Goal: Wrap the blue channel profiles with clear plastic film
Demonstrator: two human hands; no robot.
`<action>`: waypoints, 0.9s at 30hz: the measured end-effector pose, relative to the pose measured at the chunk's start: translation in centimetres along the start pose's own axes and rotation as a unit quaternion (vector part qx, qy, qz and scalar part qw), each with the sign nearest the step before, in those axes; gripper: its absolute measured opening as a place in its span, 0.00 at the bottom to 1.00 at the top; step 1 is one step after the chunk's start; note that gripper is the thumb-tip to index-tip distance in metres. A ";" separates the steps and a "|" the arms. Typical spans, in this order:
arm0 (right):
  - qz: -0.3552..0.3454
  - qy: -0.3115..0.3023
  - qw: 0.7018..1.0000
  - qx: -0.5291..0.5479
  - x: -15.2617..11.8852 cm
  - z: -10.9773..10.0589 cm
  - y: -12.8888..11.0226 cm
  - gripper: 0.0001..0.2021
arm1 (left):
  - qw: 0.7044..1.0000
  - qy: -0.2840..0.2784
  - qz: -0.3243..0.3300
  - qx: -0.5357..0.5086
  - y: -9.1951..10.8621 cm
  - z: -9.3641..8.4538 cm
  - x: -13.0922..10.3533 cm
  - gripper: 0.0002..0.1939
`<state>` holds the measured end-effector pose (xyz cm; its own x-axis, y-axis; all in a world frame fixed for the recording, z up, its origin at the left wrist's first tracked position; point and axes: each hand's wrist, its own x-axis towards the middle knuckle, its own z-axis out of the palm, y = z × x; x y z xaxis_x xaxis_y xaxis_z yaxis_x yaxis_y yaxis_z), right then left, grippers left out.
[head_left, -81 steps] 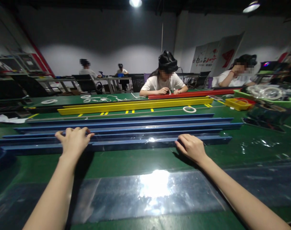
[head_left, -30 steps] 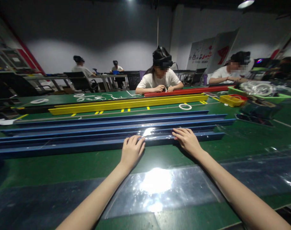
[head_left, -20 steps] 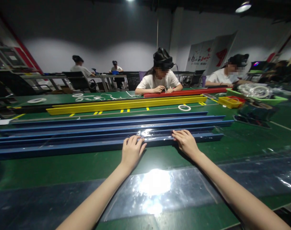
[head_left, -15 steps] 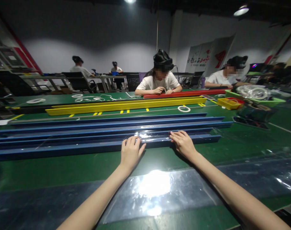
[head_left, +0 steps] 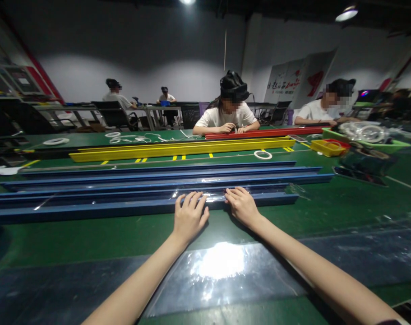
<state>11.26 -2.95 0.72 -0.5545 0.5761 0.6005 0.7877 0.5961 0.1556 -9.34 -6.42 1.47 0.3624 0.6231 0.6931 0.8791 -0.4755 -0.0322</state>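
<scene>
Across the green table in front of me lies a long blue channel strip (head_left: 90, 213), its trough facing up, with shiny clear film (head_left: 214, 197) in it. My left hand (head_left: 191, 217) rests over its near edge, fingers spread and bent onto the film. To the right, my right hand (head_left: 242, 206) is closed over the same strip, fingers bunched and pointing left; its thumb is hidden. Behind it lie more blue channel strips (head_left: 259, 174), parallel to the nearest one.
A wide clear plastic sheet (head_left: 259, 271) covers the table beneath my forearms. Farther off are yellow strips (head_left: 178, 149), a white tape ring (head_left: 262, 155), a yellow tray (head_left: 327, 147) and a green basket (head_left: 394, 145). Across the table, a person (head_left: 230, 113) handles a red strip (head_left: 269, 132).
The nearest blue strip has slid left along with my right hand, which is now closer to my left. My left hand has stayed nearly in place. The view has shifted slightly.
</scene>
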 end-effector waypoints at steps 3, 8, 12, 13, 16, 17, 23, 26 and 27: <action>0.008 -0.005 1.000 0.003 0.5 0.2 -0.8 0.11 | 1.000 -0.004 0.002 -0.002 -0.1 0.1 -0.1 0.17; 0.018 -0.009 1.000 -0.002 0.7 0.0 -1.2 0.11 | 1.000 -0.026 0.014 -0.005 -0.3 0.3 -0.1 0.19; 0.023 -0.018 1.000 -0.005 0.6 -0.2 -1.2 0.11 | 0.998 -0.044 0.033 0.000 -0.4 0.3 -0.1 0.20; 0.025 -0.023 0.999 -0.004 0.6 -0.3 -1.2 0.11 | 0.998 -0.047 0.036 0.001 -0.4 0.3 -0.1 0.20; 0.030 -0.043 0.999 -0.003 0.7 -0.5 -1.2 0.12 | 0.998 -0.058 0.040 0.002 -0.4 0.2 -0.1 0.20; 0.029 -0.052 0.998 -0.003 0.7 -0.6 -1.2 0.13 | 0.997 -0.062 0.041 0.003 -0.4 0.2 -0.1 0.20; 0.034 -0.086 0.996 -0.005 0.0 -1.5 -0.5 0.22 | 0.997 -0.058 0.041 0.010 -0.5 0.3 -0.1 0.18; 0.061 -0.083 0.995 -0.011 -1.1 -2.6 1.0 0.25 | 0.998 -0.044 0.032 0.027 -0.5 0.4 -0.1 0.17; 0.071 -0.081 0.994 -0.015 -1.5 -3.1 1.8 0.25 | 0.998 -0.037 0.024 0.034 -0.4 0.4 -0.1 0.16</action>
<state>14.33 -4.52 2.49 -0.4720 0.7368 0.4841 0.8671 0.4871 0.1040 -9.63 -6.02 1.09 0.4243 0.6456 0.6349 0.8780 -0.4648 -0.1142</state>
